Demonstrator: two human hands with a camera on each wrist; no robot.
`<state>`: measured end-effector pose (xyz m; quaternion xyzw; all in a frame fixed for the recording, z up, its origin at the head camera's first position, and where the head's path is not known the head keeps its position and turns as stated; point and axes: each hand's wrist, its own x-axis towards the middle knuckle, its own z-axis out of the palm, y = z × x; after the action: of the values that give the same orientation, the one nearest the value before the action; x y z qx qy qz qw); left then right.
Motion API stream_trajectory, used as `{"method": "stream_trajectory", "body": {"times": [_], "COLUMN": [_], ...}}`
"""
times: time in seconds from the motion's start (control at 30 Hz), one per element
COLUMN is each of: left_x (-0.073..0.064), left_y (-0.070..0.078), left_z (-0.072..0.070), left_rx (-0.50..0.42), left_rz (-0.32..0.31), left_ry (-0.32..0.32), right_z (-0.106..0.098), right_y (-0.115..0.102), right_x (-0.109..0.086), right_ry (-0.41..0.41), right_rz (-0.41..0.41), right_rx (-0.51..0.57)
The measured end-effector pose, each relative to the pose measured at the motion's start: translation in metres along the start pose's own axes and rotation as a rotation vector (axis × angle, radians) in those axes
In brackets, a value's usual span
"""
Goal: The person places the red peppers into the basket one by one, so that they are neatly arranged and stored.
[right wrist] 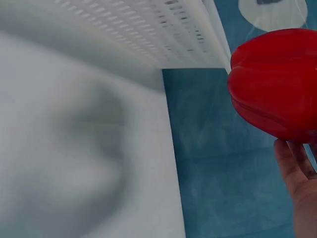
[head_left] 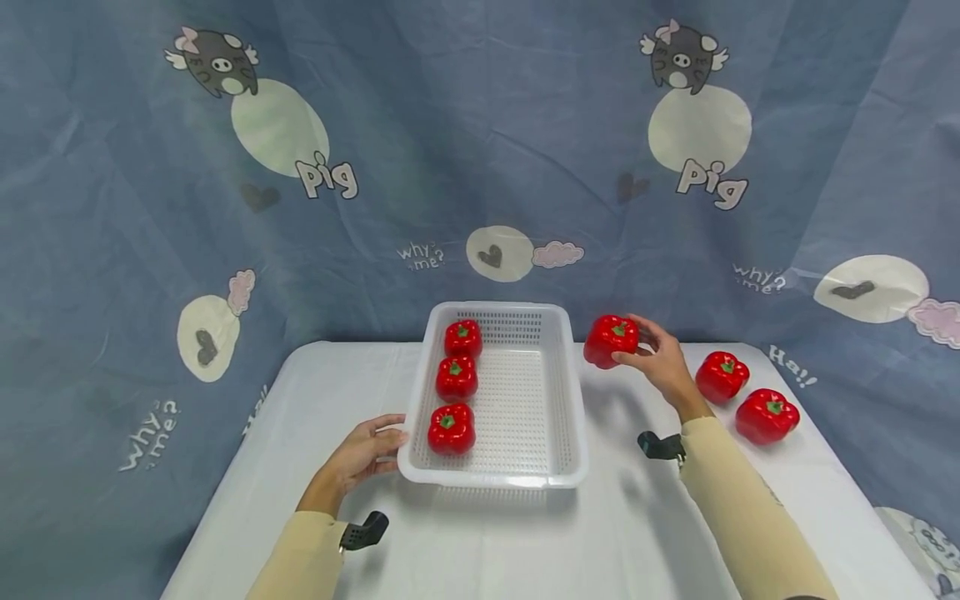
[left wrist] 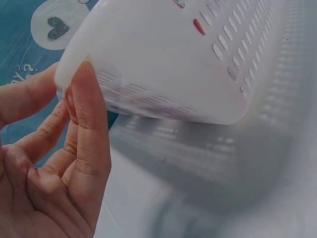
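Observation:
A white plastic basket (head_left: 567,400) with slotted walls stands on the table, three red bell peppers in a column along its left side: a far one (head_left: 463,338), a middle one (head_left: 457,378) and a near one (head_left: 452,429). My left hand (head_left: 367,454) pinches the basket's left rim near the front corner; in the left wrist view the thumb and fingers (left wrist: 89,134) meet at the edge. Right of the basket, my right hand (head_left: 660,362) grips another red bell pepper (head_left: 611,341) from its right side, raised above the table. That pepper (right wrist: 277,84) fills the upper right of the right wrist view.
Two more red bell peppers lie at the table's right, one farther back (head_left: 722,377) and one nearer (head_left: 767,416), beyond my right forearm. A blue curtain (head_left: 420,150) with pig prints hangs behind the white table (head_left: 480,550). A dark wrist device sits on each arm.

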<state>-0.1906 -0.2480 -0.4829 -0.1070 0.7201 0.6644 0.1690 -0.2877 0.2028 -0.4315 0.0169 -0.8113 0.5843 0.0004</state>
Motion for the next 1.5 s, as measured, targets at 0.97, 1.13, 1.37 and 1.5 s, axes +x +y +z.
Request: {"method": "stream_trajectory", "body": {"times": [0.97, 1.13, 1.37, 1.5], "left_x": [0.001, -0.001, 0.002, 0.001], "left_y": [0.005, 0.002, 0.000, 0.002], "left_z": [-0.006, -0.005, 0.005, 0.003], "left_rx": [0.023, 0.021, 0.008, 0.003], "left_rz": [-0.010, -0.019, -0.020, -0.027], "left_ry": [0.009, 0.014, -0.023, -0.003], "right_z": [0.048, 0.055, 0.055, 0.065], "right_y": [-0.042, -0.041, -0.040, -0.043], "right_x": [0.025, 0.029, 0.034, 0.040], "right_ry": [-0.107, -0.142, -0.127, -0.157], "right_rz": [-0.064, -0.058, -0.001, 0.006], "right_rx": [0.015, 0.002, -0.069, -0.099]}}
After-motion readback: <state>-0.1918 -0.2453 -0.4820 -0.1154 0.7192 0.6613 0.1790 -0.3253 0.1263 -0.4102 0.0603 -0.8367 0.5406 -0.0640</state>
